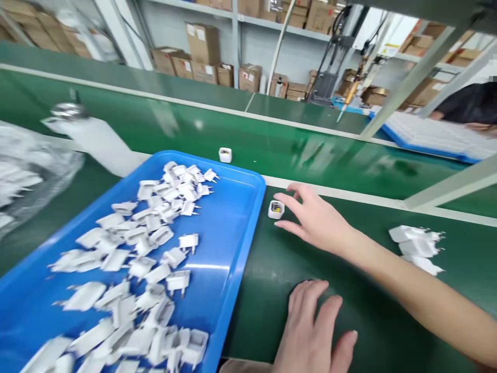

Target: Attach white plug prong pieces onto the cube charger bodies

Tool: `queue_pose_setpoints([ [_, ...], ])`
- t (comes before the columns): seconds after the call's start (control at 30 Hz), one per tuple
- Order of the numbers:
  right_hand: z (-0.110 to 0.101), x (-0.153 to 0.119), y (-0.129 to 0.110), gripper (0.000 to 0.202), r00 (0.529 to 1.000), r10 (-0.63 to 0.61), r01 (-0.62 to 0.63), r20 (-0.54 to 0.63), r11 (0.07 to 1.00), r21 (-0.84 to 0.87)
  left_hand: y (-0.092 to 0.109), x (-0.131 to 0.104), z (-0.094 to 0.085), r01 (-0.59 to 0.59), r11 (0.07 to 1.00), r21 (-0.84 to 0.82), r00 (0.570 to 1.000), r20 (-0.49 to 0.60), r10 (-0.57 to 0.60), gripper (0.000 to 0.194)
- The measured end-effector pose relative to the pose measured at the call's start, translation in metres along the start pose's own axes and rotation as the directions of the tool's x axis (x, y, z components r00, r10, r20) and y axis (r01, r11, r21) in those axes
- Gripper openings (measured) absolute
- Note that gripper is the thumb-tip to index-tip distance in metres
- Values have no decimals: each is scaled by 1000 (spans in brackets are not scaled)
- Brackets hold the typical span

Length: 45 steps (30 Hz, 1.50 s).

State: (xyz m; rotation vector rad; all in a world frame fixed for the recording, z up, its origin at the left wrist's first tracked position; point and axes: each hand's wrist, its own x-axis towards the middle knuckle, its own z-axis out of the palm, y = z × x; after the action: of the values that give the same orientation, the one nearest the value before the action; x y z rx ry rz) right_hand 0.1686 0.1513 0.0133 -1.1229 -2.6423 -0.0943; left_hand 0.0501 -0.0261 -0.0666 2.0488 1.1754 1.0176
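Head view: glossy green work surface (pixel 267 321), smooth blue plastic tray (pixel 237 269) at left
Right hand (pixel 277 210): open, finger and thumb curved around the small block; contact unclear
Small block (pixel 276 209): white, rounded-square, open-topped, dark and yellow inside, just right of the tray
Left hand (pixel 310 326): near side, fingers loosely bent, thumb apart, gripping nothing
White plug shells (pixel 135 235): matte, hollow, pronged, heaped in the tray
Second block (pixel 225 155): white, beyond the tray's far rim
Loose plug pieces (pixel 417 243): white, clustered at right, beyond the right forearm

Left hand (pixel 310 329), right hand (pixel 314 217) and 1 forearm (pixel 407 282) are bare, clothing (pixel 244 366) beige.
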Motion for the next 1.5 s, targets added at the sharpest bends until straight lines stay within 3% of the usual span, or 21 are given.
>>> queue_pose_setpoints([
  [0.07, 14, 16, -1, 33, 994, 16, -20, 109, 999, 39, 1, -7, -10, 87, 996, -20, 996, -19, -88, 36],
  [0.13, 19, 12, -2, 25, 983, 7, -33, 186, 990, 139, 1, -9, -21, 171, 984, 43, 980, -115, -165, 36],
  [0.27, -6, -25, -8, 38, 942, -81, -76, 327, 896, 438, -10, -1, -35, 367, 884, 289, 901, -348, -260, 51],
  [0.37, -30, -27, -4, 42, 933, -45, -170, 357, 821, 545, -22, 8, -38, 285, 860, 423, 949, -254, -189, 44],
  [0.43, -32, -4, 7, 38, 968, 65, -197, 244, 800, 567, -27, 10, -41, 182, 874, 451, 981, -142, -131, 38],
  [0.5, -20, 35, 20, 36, 983, 140, -184, 122, 826, 533, -27, 9, -45, 148, 875, 462, 989, -88, -121, 42],
  [0.6, 14, 104, 41, 40, 987, 158, -160, 39, 901, 404, -25, 2, -49, 206, 858, 472, 978, -134, -160, 53],
  [0.7, 47, 158, 52, 49, 987, 156, -154, 23, 925, 346, -24, -7, -48, 269, 841, 469, 961, -184, -204, 46],
  [0.83, 67, 183, 48, 36, 987, 154, -162, 50, 948, 273, -21, -19, -43, 326, 855, 402, 940, -232, -249, 46],
  [0.93, 63, 164, 46, 34, 968, 251, -243, -8, 947, 209, -14, -23, -43, 425, 846, 323, 887, -335, -317, 51],
  [1.03, 47, 117, 48, 42, 956, 291, -280, -35, 942, 188, -6, -22, -49, 456, 858, 234, 866, -339, -368, 50],
  [1.2, 32, 16, 34, 41, 988, 99, -133, 118, 937, 324, 0, -18, -58, 392, 914, 99, 898, -259, -357, 47],
  [1.27, 31, -10, 20, 47, 992, 47, -84, 115, 936, 341, 0, -19, -60, 400, 913, 80, 895, -247, -370, 46],
  [1.37, 22, -15, -6, 59, 996, 14, 13, -93, 958, 286, -2, -22, -60, 378, 920, 106, 915, -194, -354, 45],
  [1.43, 12, 2, -27, 51, 975, -38, 102, -218, 952, 289, -4, -23, -59, 335, 932, 139, 936, -164, -312, 43],
  [1.5, 7, 27, -51, 36, 961, -167, 235, -222, 913, 333, -5, -22, -58, 306, 935, 179, 947, -156, -281, 41],
])
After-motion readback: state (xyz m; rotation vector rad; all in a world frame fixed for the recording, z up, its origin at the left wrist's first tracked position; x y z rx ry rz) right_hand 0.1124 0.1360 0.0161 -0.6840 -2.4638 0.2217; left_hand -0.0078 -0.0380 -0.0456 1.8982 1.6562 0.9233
